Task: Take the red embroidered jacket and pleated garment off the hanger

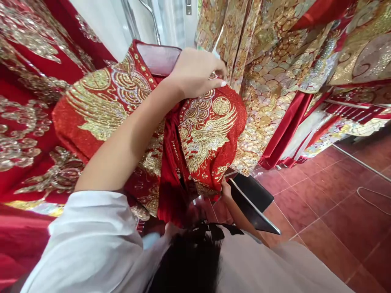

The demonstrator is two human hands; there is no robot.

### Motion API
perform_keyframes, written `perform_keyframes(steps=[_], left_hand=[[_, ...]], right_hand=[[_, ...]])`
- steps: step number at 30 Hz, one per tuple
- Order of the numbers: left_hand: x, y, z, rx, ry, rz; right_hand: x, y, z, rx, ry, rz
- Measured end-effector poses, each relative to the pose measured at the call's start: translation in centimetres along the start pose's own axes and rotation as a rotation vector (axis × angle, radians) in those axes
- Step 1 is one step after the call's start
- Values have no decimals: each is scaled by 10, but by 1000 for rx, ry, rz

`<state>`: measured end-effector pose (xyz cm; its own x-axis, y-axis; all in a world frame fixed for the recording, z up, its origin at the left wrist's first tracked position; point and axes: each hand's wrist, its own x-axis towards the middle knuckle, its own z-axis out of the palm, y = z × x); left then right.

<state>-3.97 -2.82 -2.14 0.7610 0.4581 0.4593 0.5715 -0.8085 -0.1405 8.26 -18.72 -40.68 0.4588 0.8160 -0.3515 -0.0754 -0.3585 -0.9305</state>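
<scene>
A red jacket (pixel 210 134) with gold and silver embroidery hangs in front of me, its collar standing open on a pale lining. My left hand (pixel 198 73) reaches across the front, fingers curled and pressed onto the shoulder beside the collar. Lower down, my right hand (pixel 226 189) is at the end of the jacket's sleeve; its fingertips are partly hidden by the cloth. Close beside the right forearm is a flat black object with a silver edge (pixel 253 203), and I cannot tell what it is.
Dark red garments with sequins (pixel 58 167) hang at the left. Gold scale-patterned garments (pixel 265 93) fill the right. Red floor tiles (pixel 320 195) show at lower right, with a thin metal rail (pixel 360 160) and a loose cord (pixel 371 201). White curtains (pixel 171 24) stand behind.
</scene>
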Motion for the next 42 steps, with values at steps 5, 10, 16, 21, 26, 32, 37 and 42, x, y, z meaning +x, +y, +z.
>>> perform_keyframes(steps=[5,10,16,21,26,32,37,42], left_hand=[[-65,-27,-45,-226,392,14],[-128,-67,-51,-26,325,-444],[-138,-72,-26,29,167,-477],[-137,-73,-24,-195,381,-555],[-140,-71,-26,-350,532,-539],[-142,-79,-33,-481,255,-666],[-139,-71,-41,-232,223,-439],[-119,-82,-25,-327,396,-525]], right_hand=[[15,-56,-30,-68,468,-232],[3,-226,-41,-229,563,-1194],[-9,-386,7,-786,-244,-1469],[-5,-406,32,-743,-191,-1499],[-14,-421,36,-606,-125,-1509],[7,-425,14,-521,-800,-1281],[19,-415,-8,-411,-910,-1172],[23,-412,11,-475,-714,-1243]])
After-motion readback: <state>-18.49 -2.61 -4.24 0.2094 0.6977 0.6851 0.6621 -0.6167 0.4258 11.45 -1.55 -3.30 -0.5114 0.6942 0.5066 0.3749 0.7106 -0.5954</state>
